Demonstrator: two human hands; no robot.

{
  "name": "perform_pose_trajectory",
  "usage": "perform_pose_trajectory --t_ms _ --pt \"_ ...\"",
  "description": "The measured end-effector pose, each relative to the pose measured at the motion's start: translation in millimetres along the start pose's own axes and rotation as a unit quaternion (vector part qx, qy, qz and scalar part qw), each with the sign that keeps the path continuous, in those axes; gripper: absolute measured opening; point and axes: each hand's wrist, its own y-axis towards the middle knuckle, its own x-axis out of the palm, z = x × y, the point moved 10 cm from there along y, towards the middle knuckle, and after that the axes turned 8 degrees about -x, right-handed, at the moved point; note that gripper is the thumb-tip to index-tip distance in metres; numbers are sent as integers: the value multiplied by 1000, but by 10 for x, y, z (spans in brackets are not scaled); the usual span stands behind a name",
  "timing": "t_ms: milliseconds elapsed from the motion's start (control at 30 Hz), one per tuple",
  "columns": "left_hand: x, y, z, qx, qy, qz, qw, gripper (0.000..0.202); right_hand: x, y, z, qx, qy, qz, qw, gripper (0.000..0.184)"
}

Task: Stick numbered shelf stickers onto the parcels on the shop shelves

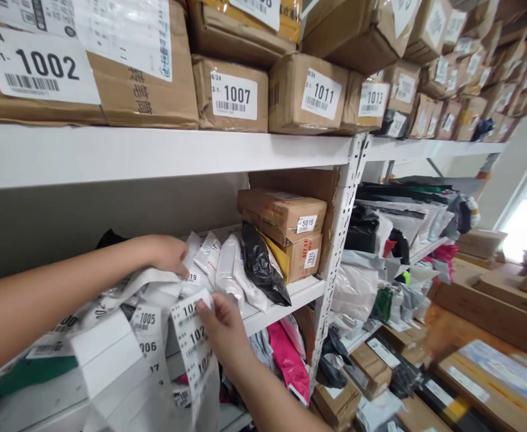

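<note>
Between the thumb and fingers of my right hand [225,330] is a strip of printed number labels [195,342], hanging down in front of the lower shelf. My left hand [168,257] reaches over the shelf, fingers curled down onto a white parcel bag [195,279] whose label ends in 19. Its fingertips are partly hidden. Under my left forearm loops the white backing paper [110,354] of the labels. Label 1005 [147,318] shows behind the paper. White parcel bags [230,264] and a black one [263,261] lean in a row to the right.
Two cartons [286,213] are stacked at the shelf's right end, beside the perforated white post [335,252]. Numbered boxes [308,93] fill the upper shelf [177,153]. A pink bag [288,360] lies below. Further right, parcels [376,366] and cartons crowd another shelf and the floor.
</note>
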Motion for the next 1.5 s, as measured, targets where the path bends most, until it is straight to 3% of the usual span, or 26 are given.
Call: perform_pose_trajectory --t_ms 100,233,433,567,633,700,767,900,967,1100,1267,1500 --pt "-86 142 170 20 3 49 999 63 180 215 -137 -59 41 -3 997 30" --pt "-22 249 339 67 6 60 996 40 174 326 -24 -79 38 58 994 35" --pt "-135 -100 432 237 12 143 961 19 -77 256 87 -78 14 105 991 36" --pt "-27 -261 349 290 -26 91 952 26 -75 185 -22 -126 -17 108 986 30" --pt "52 -281 292 289 -72 42 954 35 -25 156 -92 -166 -44 106 979 28" --pt "79 -292 243 278 -98 29 955 47 25 164 -60 -165 -30 104 980 29" --pt "77 -299 213 264 -96 37 959 48 39 210 66 -122 25 114 986 32" --pt "103 -299 232 270 -111 22 956 19 12 320 294 -37 109 143 983 34" --pt "124 -252 223 268 -164 1 949 24 -13 350 365 -9 111 154 982 33" --pt "146 -34 60 175 -251 -3 952 36 -66 331 472 23 108 181 977 29" --pt "229 -29 244 212 -183 -67 958 39 -100 284 542 41 112 205 971 24" --pt "218 -21 250 209 -157 -51 964 34 -58 304 625 51 190 204 959 25"
